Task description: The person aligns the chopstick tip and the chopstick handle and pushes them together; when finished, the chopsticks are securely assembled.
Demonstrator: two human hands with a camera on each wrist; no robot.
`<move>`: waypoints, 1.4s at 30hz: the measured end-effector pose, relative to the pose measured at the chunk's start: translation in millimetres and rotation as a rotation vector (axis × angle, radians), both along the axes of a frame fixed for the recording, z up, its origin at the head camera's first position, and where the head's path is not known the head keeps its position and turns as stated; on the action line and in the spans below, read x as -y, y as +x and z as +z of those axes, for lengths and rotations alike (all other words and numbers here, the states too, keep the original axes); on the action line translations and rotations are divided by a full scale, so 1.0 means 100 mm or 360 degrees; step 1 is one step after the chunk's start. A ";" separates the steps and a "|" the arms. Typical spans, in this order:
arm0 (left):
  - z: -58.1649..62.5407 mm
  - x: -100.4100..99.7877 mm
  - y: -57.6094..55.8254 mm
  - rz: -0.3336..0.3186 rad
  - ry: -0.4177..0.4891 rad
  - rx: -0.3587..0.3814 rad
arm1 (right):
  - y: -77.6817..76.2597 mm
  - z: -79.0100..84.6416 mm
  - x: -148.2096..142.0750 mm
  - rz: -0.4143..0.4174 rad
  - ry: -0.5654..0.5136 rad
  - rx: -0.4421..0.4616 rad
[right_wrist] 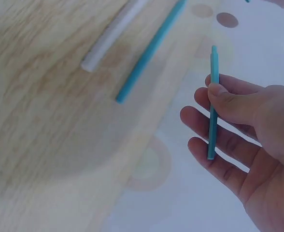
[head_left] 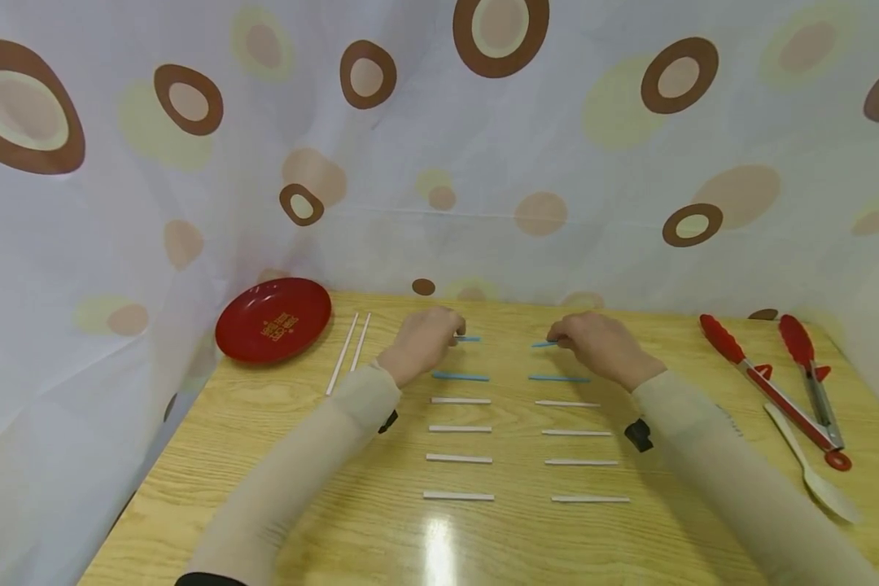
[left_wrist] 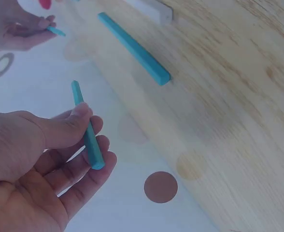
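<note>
Left grip (left_wrist: 55, 154) pinches blue stick (left_wrist: 91, 142) between thumb and fingers, right grip (right_wrist: 258, 125) same deal with second blue stick (right_wrist: 213, 123). Two more blue sticks (head_left: 460, 376) on bench (head_left: 513, 537), one just nearside of each grip, then white sticks (head_left: 459, 458) in rows closer in. Pair of thin white rods (head_left: 342, 354) left of left grip, red plate (head_left: 238, 334) past those. Tongs (head_left: 784, 400) and spoon (head_left: 833, 496) right of right grip.

Both hands (head_left: 421, 343) (head_left: 602, 343) pinch, apparently raised.
</note>
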State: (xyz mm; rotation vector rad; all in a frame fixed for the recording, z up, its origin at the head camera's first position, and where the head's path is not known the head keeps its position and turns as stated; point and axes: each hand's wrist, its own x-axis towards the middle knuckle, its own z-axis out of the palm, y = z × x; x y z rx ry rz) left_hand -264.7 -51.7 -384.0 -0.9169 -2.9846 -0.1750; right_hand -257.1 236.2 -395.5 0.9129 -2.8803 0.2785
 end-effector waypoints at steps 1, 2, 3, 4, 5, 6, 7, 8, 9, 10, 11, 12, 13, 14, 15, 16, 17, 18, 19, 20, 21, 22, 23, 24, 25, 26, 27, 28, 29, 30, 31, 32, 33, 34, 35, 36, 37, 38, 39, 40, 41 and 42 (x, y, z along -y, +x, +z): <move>0.01 0.01 0.00 0.0000 -0.0007 -0.0009 | 0.01 0.02 0.00 -0.0007 -0.0008 0.0007; 0.02 0.03 0.01 0.0002 -0.0009 -0.0014 | 0.02 0.04 0.00 -0.0014 -0.0019 0.0011; 0.02 0.04 0.01 0.0000 -0.0009 -0.0025 | 0.03 0.05 0.00 -0.0016 -0.0034 0.0005; 0.03 0.05 0.01 0.0002 -0.0017 -0.0033 | 0.04 0.06 0.00 -0.0013 -0.0046 -0.0010; 0.04 0.06 0.02 0.0006 -0.0016 -0.0040 | 0.05 0.07 0.00 -0.0006 -0.0059 -0.0033; 0.05 0.07 0.02 0.0011 -0.0017 -0.0044 | 0.07 0.08 0.00 0.0005 -0.0075 -0.0060; 0.06 0.08 0.03 0.0018 -0.0006 -0.0039 | 0.08 0.10 0.01 0.0022 -0.0095 -0.0086; 0.08 0.08 0.04 0.0022 0.0003 -0.0037 | 0.09 0.11 0.01 0.0040 -0.0108 -0.0115; 0.10 0.09 0.05 0.0024 0.0010 -0.0039 | 0.11 0.13 0.02 0.0065 -0.0122 -0.0145; 0.12 0.10 0.06 0.0027 0.0017 -0.0038 | 0.12 0.15 0.03 0.0088 -0.0132 -0.0174; 0.14 0.10 0.07 0.0028 0.0030 -0.0038 | 0.13 0.17 0.04 0.0109 -0.0146 -0.0199; 0.15 0.11 0.08 0.0028 0.0036 -0.0037 | 0.15 0.20 0.06 0.0135 -0.0153 -0.0222; 0.17 0.11 0.09 0.0028 0.0041 -0.0040 | 0.16 0.23 0.08 0.0153 -0.0158 -0.0239; 0.19 0.12 0.10 0.0024 0.0046 -0.0049 | 0.18 0.25 0.10 0.0166 -0.0153 -0.0260; 0.20 0.13 0.12 0.0019 0.0055 -0.0058 | 0.19 0.28 0.12 0.0175 -0.0146 -0.0278; 0.21 0.13 0.13 0.0012 0.0072 -0.0063 | 0.21 0.31 0.15 0.0176 -0.0139 -0.0292; 0.22 0.14 0.14 0.0004 0.0095 -0.0067 | 0.23 0.33 0.17 0.0175 -0.0131 -0.0304; 0.23 0.14 0.15 -0.0007 0.0118 -0.0076 | 0.24 0.36 0.20 0.0176 -0.0121 -0.0313; 0.23 0.14 0.16 -0.0023 0.0141 -0.0087 | 0.25 0.38 0.22 0.0173 -0.0113 -0.0320; 0.24 0.13 0.17 -0.0040 0.0167 -0.0100 | 0.27 0.40 0.25 0.0172 -0.0107 -0.0331; 0.25 0.13 0.19 -0.0061 0.0191 -0.0113 | 0.28 0.41 0.27 0.0178 -0.0103 -0.0342; 0.27 0.12 0.20 -0.0081 0.0214 -0.0123 | 0.28 0.43 0.29 0.0185 -0.0102 -0.0351; 0.28 0.11 0.21 -0.0099 0.0233 -0.0136 | 0.29 0.44 0.30 0.0194 -0.0098 -0.0363; 0.30 0.10 0.22 -0.0118 0.0251 -0.0148 | 0.29 0.44 0.32 0.0204 -0.0096 -0.0373; 0.31 0.09 0.23 -0.0135 0.0269 -0.0156 | 0.29 0.45 0.33 0.0211 -0.0098 -0.0383; 0.33 0.08 0.24 -0.0151 0.0283 -0.0166 | 0.29 0.45 0.33 0.0219 -0.0100 -0.0391; 0.34 0.06 0.24 -0.0168 0.0302 -0.0172 | 0.29 0.45 0.33 0.0225 -0.0102 -0.0398; 0.36 0.05 0.25 -0.0180 0.0317 -0.0179 | 0.29 0.45 0.34 0.0228 -0.0108 -0.0402; 0.37 0.03 0.26 -0.0191 0.0328 -0.0188 | 0.28 0.45 0.34 0.0233 -0.0115 -0.0403; 0.38 0.02 0.26 -0.0200 0.0339 -0.0193 | 0.28 0.45 0.34 0.0240 -0.0124 -0.0404; 0.38 0.01 0.27 -0.0207 0.0343 -0.0198 | 0.28 0.45 0.34 0.0250 -0.0136 -0.0402; 0.39 0.00 0.27 -0.0217 0.0343 -0.0210 | 0.28 0.45 0.34 0.0260 -0.0145 -0.0401; 0.39 -0.01 0.28 -0.0224 0.0342 -0.0221 | 0.28 0.45 0.34 0.0272 -0.0154 -0.0402; 0.39 -0.02 0.28 -0.0227 0.0336 -0.0231 | 0.28 0.45 0.34 0.0283 -0.0163 -0.0402; 0.38 -0.02 0.28 -0.0230 0.0332 -0.0241 | 0.29 0.45 0.34 0.0293 -0.0172 -0.0401; 0.38 -0.03 0.28 -0.0232 0.0328 -0.0250 | 0.29 0.46 0.34 0.0301 -0.0178 -0.0402; 0.38 -0.04 0.28 -0.0236 0.0325 -0.0260 | 0.29 0.46 0.34 0.0307 -0.0184 -0.0402; 0.38 -0.04 0.28 -0.0238 0.0324 -0.0270 | 0.29 0.46 0.34 0.0311 -0.0185 -0.0403; 0.37 -0.05 0.28 -0.0236 0.0324 -0.0276 | 0.29 0.46 0.34 0.0313 -0.0189 -0.0406; 0.37 -0.05 0.28 -0.0236 0.0329 -0.0283 | 0.30 0.46 0.33 0.0313 -0.0193 -0.0404; 0.37 -0.06 0.28 -0.0237 0.0335 -0.0289 | 0.30 0.46 0.33 0.0312 -0.0195 -0.0404; 0.37 -0.06 0.28 -0.0237 0.0340 -0.0292 | 0.30 0.46 0.33 0.0311 -0.0198 -0.0407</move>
